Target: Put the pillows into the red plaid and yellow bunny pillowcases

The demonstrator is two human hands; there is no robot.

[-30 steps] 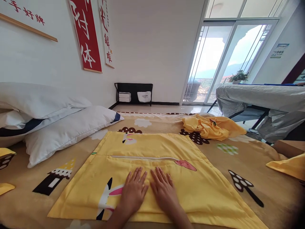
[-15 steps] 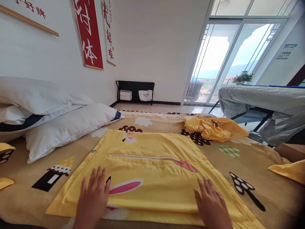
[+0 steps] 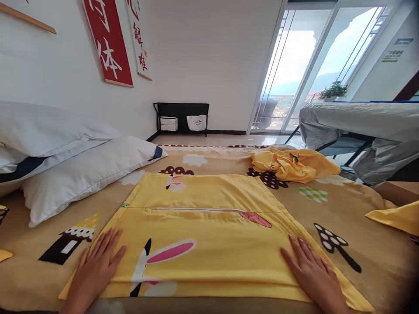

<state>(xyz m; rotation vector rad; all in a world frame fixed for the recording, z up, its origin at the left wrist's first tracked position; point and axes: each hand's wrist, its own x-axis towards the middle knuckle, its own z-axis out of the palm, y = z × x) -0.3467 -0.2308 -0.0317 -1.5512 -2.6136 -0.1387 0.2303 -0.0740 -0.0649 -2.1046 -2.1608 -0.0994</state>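
A yellow pillowcase [image 3: 222,253] with rabbit and carrot prints lies spread flat in front of me. Across its upper part runs a white zipper [image 3: 196,209], with a slight pucker in the cloth just below it. My left hand [image 3: 96,261] rests on the pillowcase's left side, fingers stretched out. On the right side my right hand [image 3: 314,270] lies flat on the cloth, fingers extended near the edge. Neither hand grasps anything. The near edge of the pillowcase shows soft folds between the hands.
A patterned tan blanket [image 3: 353,222] lies beneath. White pillows [image 3: 88,174] are piled at the left. Crumpled yellow cloth [image 3: 294,165] sits at the back right, and another yellow piece [image 3: 397,218] at the right edge. A covered table [image 3: 356,117] stands beyond.
Both hands have moved outward, the left one toward the left edge and the right one toward the right edge. More of the rabbit print now shows. The view has tilted slightly down.
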